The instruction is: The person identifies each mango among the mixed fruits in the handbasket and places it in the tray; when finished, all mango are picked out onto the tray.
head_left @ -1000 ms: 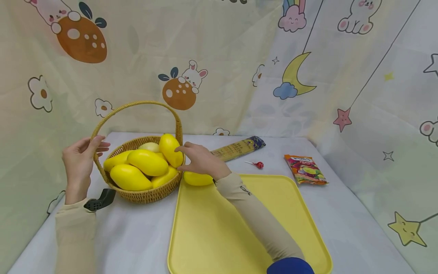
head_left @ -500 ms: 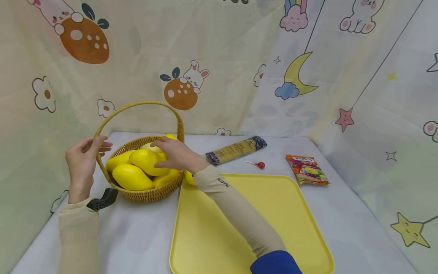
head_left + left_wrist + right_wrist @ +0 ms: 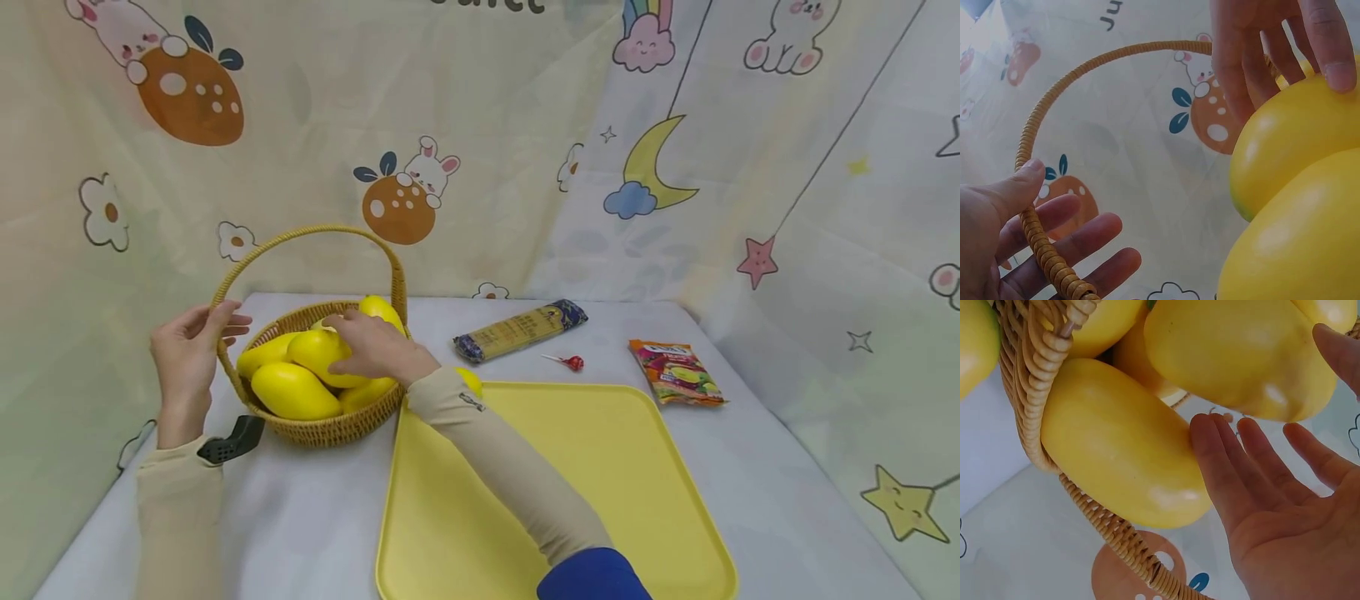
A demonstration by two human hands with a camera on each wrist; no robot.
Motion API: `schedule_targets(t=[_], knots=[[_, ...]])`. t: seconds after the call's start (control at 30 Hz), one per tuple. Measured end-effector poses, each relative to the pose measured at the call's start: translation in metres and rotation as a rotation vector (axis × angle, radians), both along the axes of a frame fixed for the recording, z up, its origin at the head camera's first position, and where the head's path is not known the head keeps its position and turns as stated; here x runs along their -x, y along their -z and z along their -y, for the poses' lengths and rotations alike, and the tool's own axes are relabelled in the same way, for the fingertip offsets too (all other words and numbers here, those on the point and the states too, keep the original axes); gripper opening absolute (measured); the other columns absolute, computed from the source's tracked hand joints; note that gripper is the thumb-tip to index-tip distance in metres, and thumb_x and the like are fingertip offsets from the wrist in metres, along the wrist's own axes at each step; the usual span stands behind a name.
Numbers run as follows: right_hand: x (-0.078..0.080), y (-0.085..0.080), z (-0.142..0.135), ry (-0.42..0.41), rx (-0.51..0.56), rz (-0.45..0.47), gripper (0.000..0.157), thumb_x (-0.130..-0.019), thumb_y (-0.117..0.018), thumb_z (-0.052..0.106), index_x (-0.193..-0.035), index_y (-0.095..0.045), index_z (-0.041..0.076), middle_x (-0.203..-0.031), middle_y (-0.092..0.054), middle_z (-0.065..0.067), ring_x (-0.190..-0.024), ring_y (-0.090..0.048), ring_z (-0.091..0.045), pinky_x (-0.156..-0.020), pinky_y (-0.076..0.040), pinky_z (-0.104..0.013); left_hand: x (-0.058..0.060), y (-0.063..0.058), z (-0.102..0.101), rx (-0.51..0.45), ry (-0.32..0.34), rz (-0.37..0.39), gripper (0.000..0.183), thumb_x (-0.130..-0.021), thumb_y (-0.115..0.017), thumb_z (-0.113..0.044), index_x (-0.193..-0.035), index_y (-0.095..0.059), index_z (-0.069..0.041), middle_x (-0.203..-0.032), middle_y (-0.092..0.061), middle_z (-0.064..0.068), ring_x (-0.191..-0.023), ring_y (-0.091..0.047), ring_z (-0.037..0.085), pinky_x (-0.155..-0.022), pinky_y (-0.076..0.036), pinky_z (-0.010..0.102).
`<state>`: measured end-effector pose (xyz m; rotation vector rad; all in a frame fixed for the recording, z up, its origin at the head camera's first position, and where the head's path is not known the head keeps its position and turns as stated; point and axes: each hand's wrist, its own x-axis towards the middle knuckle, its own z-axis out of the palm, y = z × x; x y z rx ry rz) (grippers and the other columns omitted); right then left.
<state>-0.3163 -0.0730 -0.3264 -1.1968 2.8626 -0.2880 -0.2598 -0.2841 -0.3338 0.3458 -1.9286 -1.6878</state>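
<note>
My left hand (image 3: 186, 350) pinches the handle (image 3: 330, 229) of a wicker basket (image 3: 322, 432) at its left side, thumb in front and fingers behind. Yellow mangoes fill the basket. Over them, my right hand (image 3: 381, 346) reaches in with spread fingers around a mango (image 3: 318, 357) near the middle. In the right wrist view its fingers are fairly straight, with fingertips close to two mangoes (image 3: 1125, 444); whether they touch is hard to tell. One mango (image 3: 381, 311) lies at the basket's back right. Another mango (image 3: 471, 381) by the tray is mostly hidden behind the right sleeve.
A yellow tray (image 3: 600, 467) lies right of the basket, under the right forearm. Behind it are a long noodle-like packet (image 3: 521, 331) and a red lollipop (image 3: 573, 362). A colourful snack bag (image 3: 677, 372) lies at the right. A printed curtain stands behind the table.
My right hand has left the mango at the basket's right side and moved left over the middle mangoes. That mango now lies at the back right. My left hand stays on the handle.
</note>
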Motion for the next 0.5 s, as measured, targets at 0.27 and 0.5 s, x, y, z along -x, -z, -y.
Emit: schedule_targets(t=[0.27, 0.5], knots=[[0.000, 0.008, 0.005, 0.009, -0.035, -0.016, 0.067, -0.089, -0.067, 0.036, -0.145, -0.036, 0.017, -0.130, -0.049, -0.004, -0.092, -0.053, -0.013, -0.081, -0.046, -0.021, 0.001, 0.001, 0.000, -0.007, 0.011, 0.008, 0.038, -0.088, -0.067, -0.036, -0.114, -0.070, -0.008, -0.074, -0.068, -0.015, -0.071, -0.065, 0.002, -0.073, -0.047, 0.014], [-0.002, 0.015, 0.010, 0.027, -0.086, -0.039, 0.074, -0.087, -0.067, 0.041, -0.146, -0.029, 0.019, -0.121, -0.049, -0.003, -0.082, -0.053, -0.012, -0.071, -0.046, -0.022, 0.000, 0.001, 0.000, 0.000, -0.004, 0.006, 0.037, -0.089, -0.067, -0.035, -0.114, -0.071, -0.008, -0.073, -0.067, -0.016, -0.069, -0.064, 0.002, -0.072, -0.047, 0.013]])
